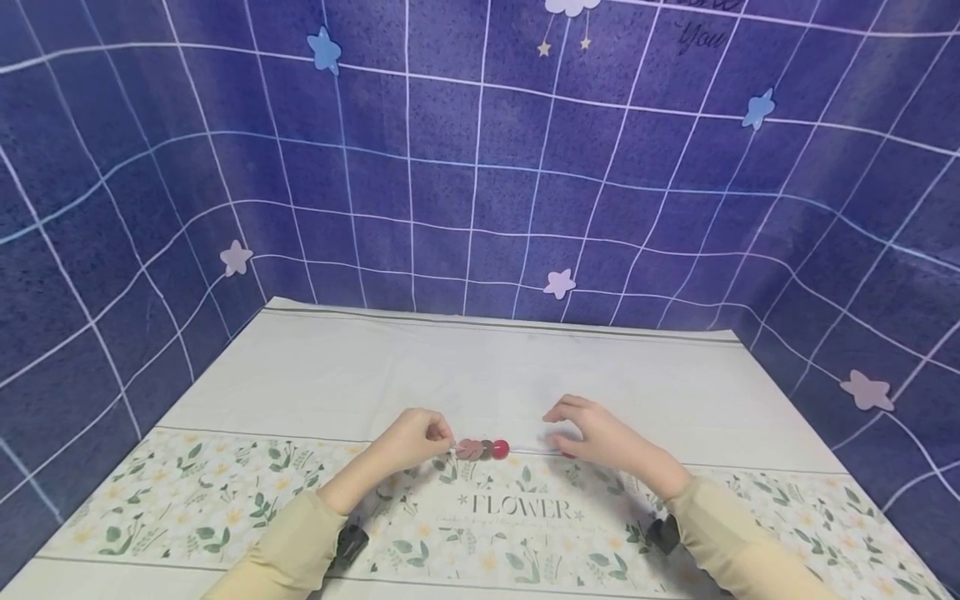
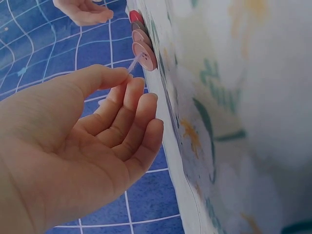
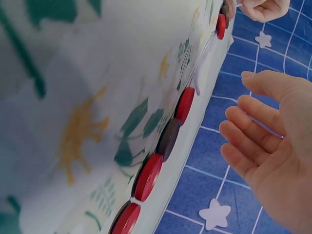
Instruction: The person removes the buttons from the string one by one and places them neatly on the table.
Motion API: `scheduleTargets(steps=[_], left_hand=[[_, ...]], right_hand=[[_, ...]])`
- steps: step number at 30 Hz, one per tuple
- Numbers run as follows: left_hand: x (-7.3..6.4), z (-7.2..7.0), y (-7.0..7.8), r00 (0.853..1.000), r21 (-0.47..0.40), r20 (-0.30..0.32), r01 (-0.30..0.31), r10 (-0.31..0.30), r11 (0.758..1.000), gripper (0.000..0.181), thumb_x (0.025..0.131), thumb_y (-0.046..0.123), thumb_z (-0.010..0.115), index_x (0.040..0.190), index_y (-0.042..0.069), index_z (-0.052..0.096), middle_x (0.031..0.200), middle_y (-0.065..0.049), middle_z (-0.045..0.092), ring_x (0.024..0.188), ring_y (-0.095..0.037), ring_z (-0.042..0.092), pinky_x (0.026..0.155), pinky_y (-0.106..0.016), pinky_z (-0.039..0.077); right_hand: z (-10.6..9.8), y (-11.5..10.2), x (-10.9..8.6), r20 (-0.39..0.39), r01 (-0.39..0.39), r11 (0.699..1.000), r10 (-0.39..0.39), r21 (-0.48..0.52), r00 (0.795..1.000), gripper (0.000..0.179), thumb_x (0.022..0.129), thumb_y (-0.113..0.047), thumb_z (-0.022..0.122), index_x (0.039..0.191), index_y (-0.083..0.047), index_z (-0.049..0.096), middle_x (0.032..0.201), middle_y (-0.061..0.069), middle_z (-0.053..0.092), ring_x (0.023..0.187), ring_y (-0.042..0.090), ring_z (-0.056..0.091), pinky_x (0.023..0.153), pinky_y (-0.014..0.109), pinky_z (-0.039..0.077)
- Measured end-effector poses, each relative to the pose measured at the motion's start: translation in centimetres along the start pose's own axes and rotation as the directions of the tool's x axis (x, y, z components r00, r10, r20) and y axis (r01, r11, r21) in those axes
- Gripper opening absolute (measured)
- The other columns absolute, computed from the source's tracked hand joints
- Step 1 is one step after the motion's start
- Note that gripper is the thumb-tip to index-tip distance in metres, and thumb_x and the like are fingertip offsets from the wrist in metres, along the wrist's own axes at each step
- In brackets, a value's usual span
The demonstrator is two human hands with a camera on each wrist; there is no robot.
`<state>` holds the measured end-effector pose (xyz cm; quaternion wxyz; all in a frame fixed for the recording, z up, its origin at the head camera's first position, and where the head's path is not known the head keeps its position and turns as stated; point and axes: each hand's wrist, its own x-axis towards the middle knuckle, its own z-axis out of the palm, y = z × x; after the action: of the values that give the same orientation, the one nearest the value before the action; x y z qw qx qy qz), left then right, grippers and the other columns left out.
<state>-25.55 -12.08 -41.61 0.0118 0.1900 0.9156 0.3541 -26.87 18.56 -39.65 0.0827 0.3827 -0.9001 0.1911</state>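
Note:
My left hand [image 1: 420, 437] pinches the end of a pale cord [image 2: 135, 63] between thumb and index finger. The cord passes through a hole of a pink button [image 2: 145, 55]; other pink buttons, a brown button [image 1: 487, 450] and a red button [image 1: 500, 449] stand in a row behind it. From the red one, the cord's free stretch [image 1: 528, 448] runs right along the tablecloth. My right hand [image 1: 600, 433] hovers over that side, fingers relaxed and holding nothing. Below it, a loose row with red buttons [image 3: 148, 177] and a brown button [image 3: 169, 139] lies on the cloth.
The table wears a white cloth [image 1: 487, 375] with a printed floral band and the word FLOWER. A blue gridded curtain with stars [image 1: 450, 192] encloses the back and both sides. Dark wrist straps [image 1: 351, 543] sit at the sleeves.

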Motion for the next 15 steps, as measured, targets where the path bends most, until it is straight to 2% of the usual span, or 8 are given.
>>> scheduleTargets(steps=[9, 15], left_hand=[[0.0, 0.0, 0.0, 1.000, 0.000, 0.005, 0.001, -0.001, 1.000, 0.008, 0.080, 0.015, 0.067, 0.081, 0.007, 0.065, 0.074, 0.004, 0.063, 0.071, -0.008, 0.057, 0.070, -0.028, 0.050], [-0.1, 0.0, 0.2, 1.000, 0.001, 0.003, 0.009, -0.009, 1.000, 0.009, 0.081, 0.015, 0.067, 0.082, 0.007, 0.065, 0.075, 0.004, 0.063, 0.073, -0.009, 0.057, 0.071, -0.029, 0.051]], right_hand=[[0.6, -0.9, 0.8, 0.010, -0.004, 1.000, 0.004, 0.013, 1.000, 0.024, 0.085, -0.017, 0.067, 0.106, -0.005, 0.065, 0.106, 0.004, 0.064, 0.103, 0.020, 0.061, 0.094, 0.037, 0.048], [1.0, -1.4, 1.4, 0.012, 0.045, 0.999, -0.045, 0.031, 0.999, 0.025, 0.084, -0.015, 0.067, 0.106, -0.004, 0.065, 0.105, 0.005, 0.064, 0.102, 0.021, 0.061, 0.093, 0.037, 0.049]])
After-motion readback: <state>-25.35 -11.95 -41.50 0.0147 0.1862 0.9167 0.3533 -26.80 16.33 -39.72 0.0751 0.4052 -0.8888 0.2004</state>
